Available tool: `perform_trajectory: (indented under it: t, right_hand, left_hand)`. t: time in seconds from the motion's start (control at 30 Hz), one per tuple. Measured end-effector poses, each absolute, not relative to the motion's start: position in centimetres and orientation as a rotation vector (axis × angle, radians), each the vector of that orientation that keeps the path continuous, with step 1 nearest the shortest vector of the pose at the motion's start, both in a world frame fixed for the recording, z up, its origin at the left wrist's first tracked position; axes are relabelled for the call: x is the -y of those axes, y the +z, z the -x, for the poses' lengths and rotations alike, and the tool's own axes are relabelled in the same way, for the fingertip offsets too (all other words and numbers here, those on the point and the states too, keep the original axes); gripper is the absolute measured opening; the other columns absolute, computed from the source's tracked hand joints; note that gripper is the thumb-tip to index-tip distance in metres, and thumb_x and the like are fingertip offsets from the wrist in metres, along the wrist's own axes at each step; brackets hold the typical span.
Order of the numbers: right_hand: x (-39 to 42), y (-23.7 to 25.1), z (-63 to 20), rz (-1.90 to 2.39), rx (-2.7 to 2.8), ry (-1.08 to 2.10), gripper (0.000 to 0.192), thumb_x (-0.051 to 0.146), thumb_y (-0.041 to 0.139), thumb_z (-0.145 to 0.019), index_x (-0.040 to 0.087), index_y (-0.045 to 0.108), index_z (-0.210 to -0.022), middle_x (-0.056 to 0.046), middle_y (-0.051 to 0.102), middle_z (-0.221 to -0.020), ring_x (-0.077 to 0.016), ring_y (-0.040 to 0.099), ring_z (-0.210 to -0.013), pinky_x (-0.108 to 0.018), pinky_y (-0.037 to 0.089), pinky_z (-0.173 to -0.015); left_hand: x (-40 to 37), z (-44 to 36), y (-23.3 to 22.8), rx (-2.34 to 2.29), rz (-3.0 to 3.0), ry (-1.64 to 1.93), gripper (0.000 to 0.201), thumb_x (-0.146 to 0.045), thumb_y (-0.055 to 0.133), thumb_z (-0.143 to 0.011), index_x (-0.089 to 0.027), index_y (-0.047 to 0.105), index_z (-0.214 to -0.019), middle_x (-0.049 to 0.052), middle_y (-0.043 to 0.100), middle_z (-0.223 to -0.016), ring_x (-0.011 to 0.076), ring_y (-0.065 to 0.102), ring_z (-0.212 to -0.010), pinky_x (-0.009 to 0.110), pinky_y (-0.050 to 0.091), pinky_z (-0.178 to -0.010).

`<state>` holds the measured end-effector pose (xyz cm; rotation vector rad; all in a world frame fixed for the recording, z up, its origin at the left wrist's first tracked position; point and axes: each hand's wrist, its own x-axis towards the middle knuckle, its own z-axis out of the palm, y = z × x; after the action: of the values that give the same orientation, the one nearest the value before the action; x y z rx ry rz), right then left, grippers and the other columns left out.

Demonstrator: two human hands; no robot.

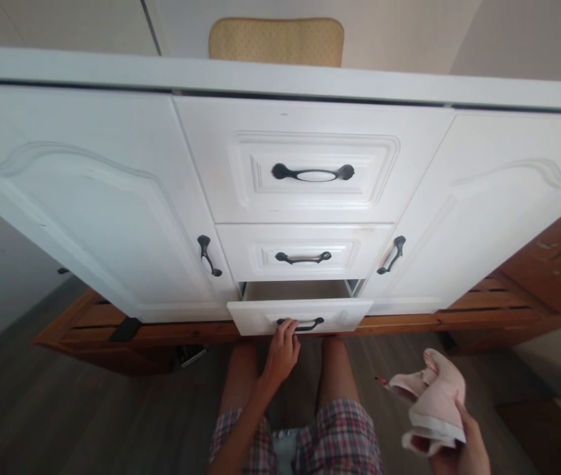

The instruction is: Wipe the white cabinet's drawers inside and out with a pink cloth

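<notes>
My left hand (283,353) has its fingers hooked over the left end of the dark handle (310,325) on the bottom drawer (253,319). That drawer is pulled partway out, and its inside shows as a narrow pale strip. Off to the lower right, my right hand (471,442) grips a crumpled pale pink cloth (438,399) with whitish edges and a small red tip at its left. The cloth is held up in the air, apart from the cabinet. Its exact kind cannot be made out.
Two closed drawers, the top one (225,165) and the middle one (233,251), sit above. Closed cabinet doors flank them, left (82,211) and right (488,224). The cabinet stands on a wooden slatted base (151,333). A yellowish pad (275,41) shows beyond the top edge.
</notes>
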<state>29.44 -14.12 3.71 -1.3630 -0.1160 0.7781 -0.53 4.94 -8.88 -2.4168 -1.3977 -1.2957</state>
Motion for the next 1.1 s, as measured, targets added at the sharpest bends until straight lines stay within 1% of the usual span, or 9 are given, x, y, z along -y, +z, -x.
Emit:
perform_trajectory:
  t: [0.23, 0.33, 0.4, 0.5, 0.63, 0.77, 0.87, 1.0, 1.1]
  right_hand:
    - [13.6, 2.5, -25.3, 1.417, 0.251, 0.836, 0.041, 0.072, 0.064, -0.087, 0.032, 0.073, -0.092, -0.003, 0.073, -0.077, -0.0274, 0.067, -0.061, -0.042, 0.054, -0.049]
    - [11.8, 4.1, -22.6, 1.371, 0.337, 0.890, 0.044, 0.067, 0.063, -0.090, 0.031, 0.077, -0.111, -0.006, 0.079, -0.096, -0.0307, 0.075, -0.080, -0.045, 0.063, -0.062]
    - [10.3, 4.7, -21.6, 1.309, 0.300, 0.953, 0.057, 0.063, 0.074, -0.083, 0.029, 0.074, -0.129, -0.008, 0.079, -0.114, -0.0315, 0.077, -0.097, -0.045, 0.067, -0.075]
    - [7.6, 4.2, -22.2, 1.286, 0.249, 0.995, 0.078, 0.053, 0.090, -0.068, 0.025, 0.069, -0.137, -0.009, 0.077, -0.121, -0.0294, 0.076, -0.100, -0.042, 0.066, -0.083]
    - [3.6, 1.5, -26.0, 1.316, 0.323, 0.737, 0.087, 0.048, 0.094, -0.059, 0.022, 0.067, -0.138, -0.009, 0.074, -0.125, -0.0276, 0.073, -0.111, -0.044, 0.063, -0.100]
    - [-1.2, -0.9, -28.6, 1.350, 0.289, 0.342, 0.097, 0.045, 0.091, -0.054, 0.018, 0.060, -0.142, -0.015, 0.066, -0.144, -0.0326, 0.066, -0.131, -0.056, 0.047, -0.122]
    - [-5.1, -1.6, -27.1, 1.379, 0.293, 0.255, 0.093, 0.049, 0.086, -0.058, 0.017, 0.056, -0.140, -0.019, 0.062, -0.148, -0.0336, 0.064, -0.133, -0.056, 0.049, -0.120]
    - [-9.1, -1.4, -20.5, 1.467, 0.400, 0.368, 0.090, 0.056, 0.078, -0.070, 0.018, 0.041, -0.142, -0.020, 0.058, -0.142, -0.0314, 0.064, -0.125, -0.055, 0.054, -0.114]
    - [-10.4, -0.6, -13.8, 1.533, 0.563, 0.281, 0.074, 0.047, 0.066, -0.085, 0.015, 0.034, -0.144, -0.023, 0.051, -0.141, -0.0316, 0.059, -0.127, -0.053, 0.052, -0.114]
  left_hand:
    - [-9.3, 0.6, -6.8, 1.459, 2.552, -1.245, 0.053, -0.007, 0.043, -0.102, -0.020, 0.046, -0.154, 0.013, 0.061, -0.145, 0.0228, 0.063, -0.141, 0.044, 0.056, -0.118]
    - [-9.3, 0.7, -5.8, 1.487, 2.587, -1.225, 0.057, -0.005, 0.042, -0.101, -0.020, 0.044, -0.155, 0.013, 0.059, -0.149, 0.0220, 0.058, -0.146, 0.043, 0.053, -0.122]
    - [-8.4, 0.8, -5.1, 1.531, 2.602, -1.196, 0.060, -0.007, 0.044, -0.101, -0.022, 0.041, -0.159, 0.012, 0.056, -0.155, 0.0215, 0.055, -0.149, 0.043, 0.051, -0.124]
    - [-5.8, 1.9, -5.0, 1.667, 2.553, -1.149, 0.062, -0.013, 0.044, -0.105, -0.026, 0.037, -0.165, 0.012, 0.050, -0.163, 0.0226, 0.051, -0.153, 0.045, 0.048, -0.126]
    - [-1.0, 4.8, -8.0, 1.923, 2.370, -1.044, 0.058, -0.015, 0.045, -0.106, -0.027, 0.043, -0.163, 0.013, 0.048, -0.165, 0.0269, 0.050, -0.151, 0.051, 0.049, -0.124]
    - [3.9, 8.5, -13.0, 2.225, 2.077, -0.888, 0.050, -0.016, 0.048, -0.101, -0.015, 0.058, -0.150, 0.022, 0.053, -0.155, 0.0382, 0.056, -0.142, 0.063, 0.056, -0.111]
    - [6.7, 10.4, -16.0, 2.370, 1.931, -0.778, 0.050, -0.021, 0.048, -0.101, -0.013, 0.060, -0.149, 0.024, 0.062, -0.145, 0.0391, 0.064, -0.129, 0.061, 0.061, -0.100]
    - [7.8, 11.3, -18.2, 2.372, 1.954, -0.636, 0.050, -0.024, 0.044, -0.106, -0.014, 0.060, -0.152, 0.023, 0.063, -0.148, 0.0364, 0.067, -0.127, 0.055, 0.059, -0.104]
    - [7.4, 11.3, -18.8, 2.338, 1.963, -0.482, 0.050, -0.024, 0.043, -0.107, -0.015, 0.060, -0.154, 0.023, 0.060, -0.153, 0.0367, 0.065, -0.131, 0.053, 0.058, -0.105]
